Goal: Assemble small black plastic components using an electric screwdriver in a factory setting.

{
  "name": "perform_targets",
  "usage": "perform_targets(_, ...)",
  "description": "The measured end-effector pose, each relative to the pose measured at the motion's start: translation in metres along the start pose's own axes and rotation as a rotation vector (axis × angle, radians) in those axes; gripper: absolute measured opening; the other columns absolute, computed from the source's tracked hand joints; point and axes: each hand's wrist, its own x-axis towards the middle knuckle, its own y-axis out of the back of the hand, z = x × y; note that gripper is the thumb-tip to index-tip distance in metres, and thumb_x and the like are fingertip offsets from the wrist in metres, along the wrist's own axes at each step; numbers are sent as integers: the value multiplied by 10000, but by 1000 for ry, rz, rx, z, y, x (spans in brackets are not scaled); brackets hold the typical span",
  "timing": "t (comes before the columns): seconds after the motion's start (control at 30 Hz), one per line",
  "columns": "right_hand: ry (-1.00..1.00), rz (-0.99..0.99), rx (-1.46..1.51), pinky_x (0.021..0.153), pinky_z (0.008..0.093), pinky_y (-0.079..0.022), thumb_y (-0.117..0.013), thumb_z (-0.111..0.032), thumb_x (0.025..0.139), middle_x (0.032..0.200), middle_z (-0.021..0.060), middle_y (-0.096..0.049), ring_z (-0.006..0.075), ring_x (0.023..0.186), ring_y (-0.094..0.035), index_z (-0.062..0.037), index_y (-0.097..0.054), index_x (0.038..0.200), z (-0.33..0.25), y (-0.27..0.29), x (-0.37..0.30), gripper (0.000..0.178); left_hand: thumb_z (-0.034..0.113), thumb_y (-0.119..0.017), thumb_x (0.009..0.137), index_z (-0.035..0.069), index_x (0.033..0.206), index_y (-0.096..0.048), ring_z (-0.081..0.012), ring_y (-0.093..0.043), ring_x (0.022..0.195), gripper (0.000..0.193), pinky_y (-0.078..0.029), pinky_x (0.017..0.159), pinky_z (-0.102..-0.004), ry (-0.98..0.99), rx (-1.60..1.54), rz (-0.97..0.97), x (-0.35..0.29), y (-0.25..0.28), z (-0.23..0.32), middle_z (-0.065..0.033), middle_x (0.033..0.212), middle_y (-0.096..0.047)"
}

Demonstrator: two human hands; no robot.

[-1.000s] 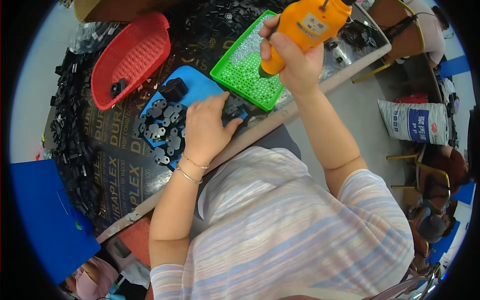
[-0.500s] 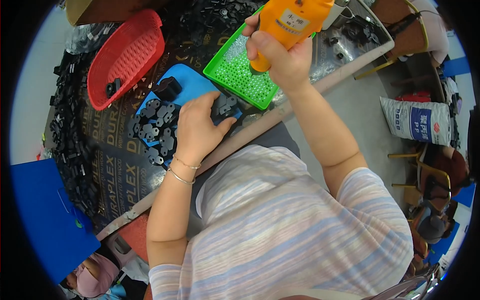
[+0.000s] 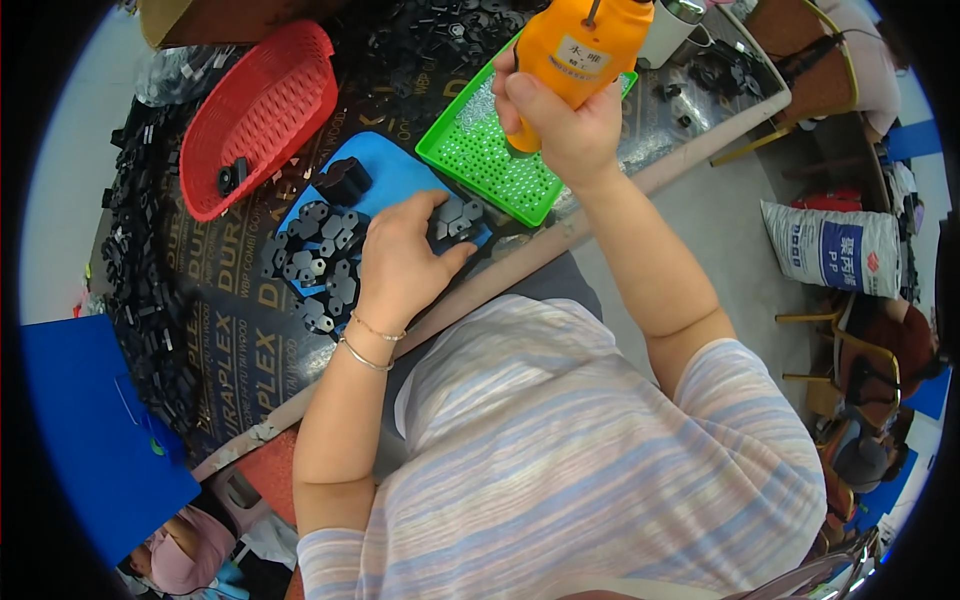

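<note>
The right hand (image 3: 578, 135) grips the tool (image 3: 580, 45), likely for control, tray (image 3: 510, 185) below its fingers; the left hand (image 3: 402, 252) curves beside parts (image 3: 461, 220), perhaps steadying them, grip unclear.

The right hand (image 3: 578, 135) has moved the orange tool (image 3: 582, 45) leftward.

We are seeing a cardboard box (image 3: 215, 18) and a clear plastic bag (image 3: 172, 85) near a red plastic basket (image 3: 265, 105), while a white-and-blue sack (image 3: 808, 245) and gold-framed chair (image 3: 778, 38) are showing off right.
</note>
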Motion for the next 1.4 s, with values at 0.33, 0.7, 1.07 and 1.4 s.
perform_targets(0.33,12,-6,-24,496,229,-444,-596,-27,787,774,89,-591,118,558,-551,25,-549,933,-2,-4,-2,162,132,-788,586,11,1010,-592,-267,-620,797,483,-483,725,-309,54,-21,-18,-1,2,0,-151,895,-636)
perform_targets(0.7,16,-48,-47,517,222,-448,-608,-17,767,818,94,-586,111,590,-553,15,-530,977,-8,-7,-8,226,151,-790,592,12,985,-601,-282,-614,781,457,-481,706,-308,60,-1,-32,-2,4,1,-157,885,-636)
perform_targets(1.07,-42,-121,-36,535,212,-458,-651,-34,746,852,87,-577,101,625,-550,5,-531,996,-8,-5,-15,280,158,-803,583,25,972,-604,-264,-609,728,457,-487,672,-308,37,-16,2,0,2,0,-140,840,-635)
perform_targets(1.4,-63,-70,21,507,227,-436,-612,-28,774,780,83,-567,117,555,-533,9,-520,942,-2,-4,-3,195,195,-795,575,44,948,-595,-306,-600,723,449,-475,656,-366,61,-8,-22,0,5,1,-137,778,-627)
